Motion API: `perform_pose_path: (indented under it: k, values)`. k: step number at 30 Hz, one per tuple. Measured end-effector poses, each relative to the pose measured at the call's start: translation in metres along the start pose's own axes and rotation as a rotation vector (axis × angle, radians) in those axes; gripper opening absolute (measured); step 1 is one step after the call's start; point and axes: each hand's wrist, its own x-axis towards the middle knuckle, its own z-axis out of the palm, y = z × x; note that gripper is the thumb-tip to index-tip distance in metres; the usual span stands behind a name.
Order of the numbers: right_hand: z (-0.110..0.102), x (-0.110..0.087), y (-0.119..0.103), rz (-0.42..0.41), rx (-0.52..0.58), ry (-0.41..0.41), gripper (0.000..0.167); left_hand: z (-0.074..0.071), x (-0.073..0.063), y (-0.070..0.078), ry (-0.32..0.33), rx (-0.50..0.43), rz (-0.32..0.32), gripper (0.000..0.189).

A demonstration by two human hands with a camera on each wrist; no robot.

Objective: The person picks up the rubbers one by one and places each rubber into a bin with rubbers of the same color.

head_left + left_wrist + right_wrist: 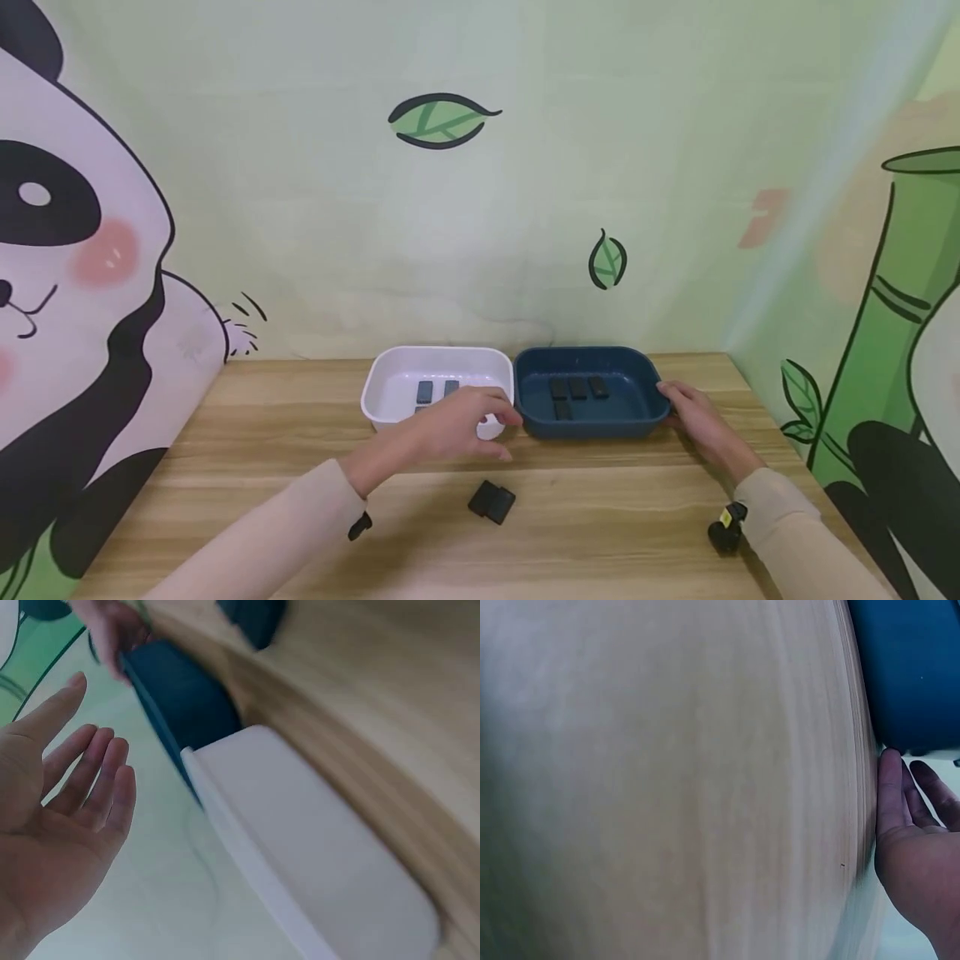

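Observation:
My left hand (pixel 468 417) hovers before the front edge of a white plastic tray (pixel 375 392). Its fingers are loosely curved and hold nothing; the left wrist view shows the bare palm. At the right end of a dark blue tray (pixel 592 429), my right hand (pixel 701 421) holds the rim, one fingertip over it and another digit lower against the side. Two small black flat pieces (pixel 491 502) lie overlapping on the table in front. Several similar dark pieces (pixel 577 388) lie in the blue tray. Blue-grey pieces (pixel 424 392) lie in the white tray, partly hidden by my left hand.
Both trays stand side by side on a wood-grain table (pixel 585 533), close to the back wall (pixel 300 208). A printed panda and leaves cover the wall. A small black device (pixel 726 533) is strapped near the right wrist.

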Motion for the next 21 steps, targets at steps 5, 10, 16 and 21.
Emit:
perform_pose_path:
  k: [5, 10, 16, 21]
  values:
    - [0.003, -0.001, 0.002, -0.001, 0.002, -0.006, 0.074, 0.016, -0.025, 0.001, -0.096, 0.006, -0.034, 0.045]
    - [0.002, -0.001, 0.003, -0.013, 0.003, -0.016, 0.074, 0.033, -0.039, -0.005, -0.184, 0.073, -0.066, 0.054]
    - [0.001, 0.001, 0.001, -0.022, 0.009, -0.024, 0.076, 0.049, -0.047, -0.007, -0.208, 0.126, -0.068, 0.054]
    - [0.0, 0.002, 0.002, -0.03, 0.011, -0.021, 0.074, 0.055, -0.047, -0.009, -0.186, 0.139, -0.06, 0.049]
